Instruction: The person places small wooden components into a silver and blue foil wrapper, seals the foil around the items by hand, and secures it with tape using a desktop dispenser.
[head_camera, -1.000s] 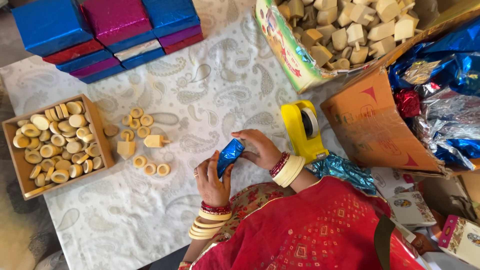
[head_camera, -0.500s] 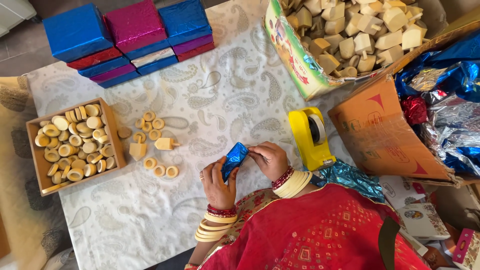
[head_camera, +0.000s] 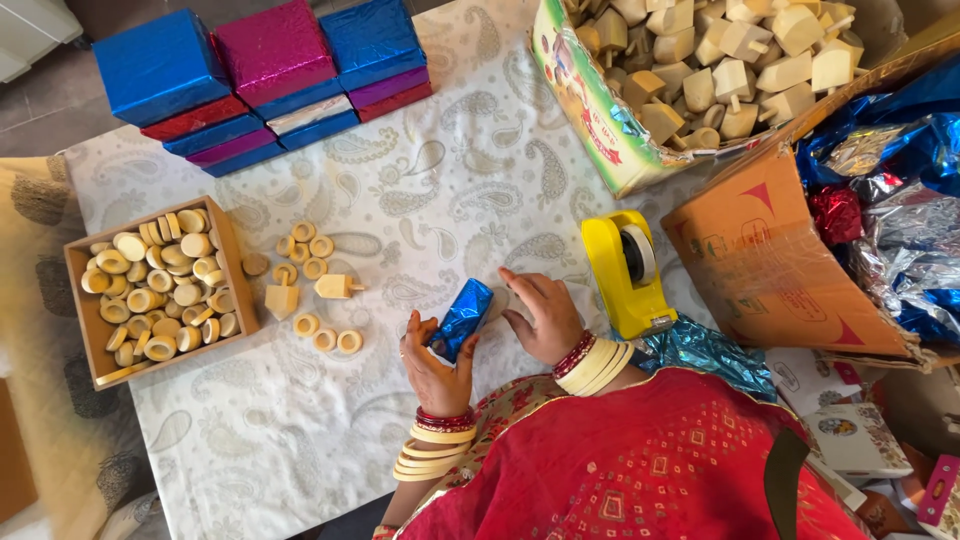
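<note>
1. small parcel (head_camera: 462, 318) wrapped in glossy, crinkled blue foil.
2. stacked boxes (head_camera: 260, 75) in shiny blue, pink and red foil paper.
3. rings (head_camera: 160, 285) of pale, matt, smooth wood.
4. tape dispenser (head_camera: 622, 275) of smooth yellow plastic.
5. tablecloth (head_camera: 420, 170) matt, printed cloth.

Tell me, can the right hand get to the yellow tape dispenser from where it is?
Probably yes. The right hand lies flat on the cloth, holding nothing, and the yellow tape dispenser stands just beside it with only bare cloth between them.

Bare cloth (head_camera: 440, 190) lies open ahead of the hands; loose wooden rings (head_camera: 310, 250) crowd the left. A yellow tape dispenser (head_camera: 625, 275) blocks the right.
</note>
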